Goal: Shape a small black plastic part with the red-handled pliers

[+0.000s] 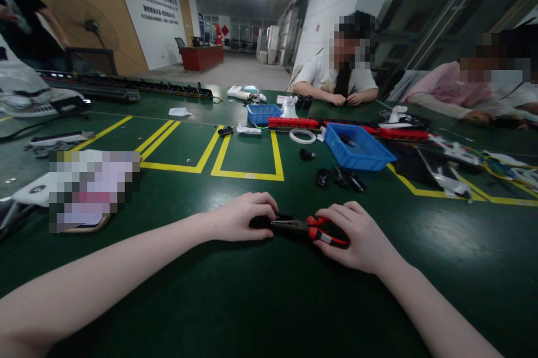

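At the glossy green tabletop (260,302), the left hand (239,217) pinches a small black part (260,222), the right hand (365,240) grips red-and-black long-nosed metal pliers (311,229) — squeeze gently.

Looks to me like an assembly workshop inside an office: yellow tape outlines (278,154) mark the glossy dark-green desk (269,302), and past its far edge stand a boxy red counter (202,59) and a white lettered wall (153,38).
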Tool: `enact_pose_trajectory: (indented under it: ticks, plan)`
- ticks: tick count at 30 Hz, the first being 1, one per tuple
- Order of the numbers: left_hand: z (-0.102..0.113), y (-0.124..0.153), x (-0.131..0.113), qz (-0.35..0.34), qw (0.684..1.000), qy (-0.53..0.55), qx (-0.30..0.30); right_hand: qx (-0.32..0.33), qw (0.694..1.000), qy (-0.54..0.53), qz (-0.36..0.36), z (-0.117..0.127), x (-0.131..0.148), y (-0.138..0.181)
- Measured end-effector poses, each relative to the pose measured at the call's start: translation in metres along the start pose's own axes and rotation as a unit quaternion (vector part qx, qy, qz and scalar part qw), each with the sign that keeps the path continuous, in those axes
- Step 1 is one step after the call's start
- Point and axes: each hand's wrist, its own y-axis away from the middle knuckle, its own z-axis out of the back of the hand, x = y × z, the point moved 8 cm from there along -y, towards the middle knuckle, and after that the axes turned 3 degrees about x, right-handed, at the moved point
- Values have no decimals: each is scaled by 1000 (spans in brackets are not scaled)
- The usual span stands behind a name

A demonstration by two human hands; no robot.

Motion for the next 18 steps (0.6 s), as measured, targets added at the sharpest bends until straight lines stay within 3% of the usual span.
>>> enact_pose_trajectory:
  ticks: [18]
  plan:
    - [2,-1,0,13,1000,11,-2,11,999,-34,-22,-7,-5,4]
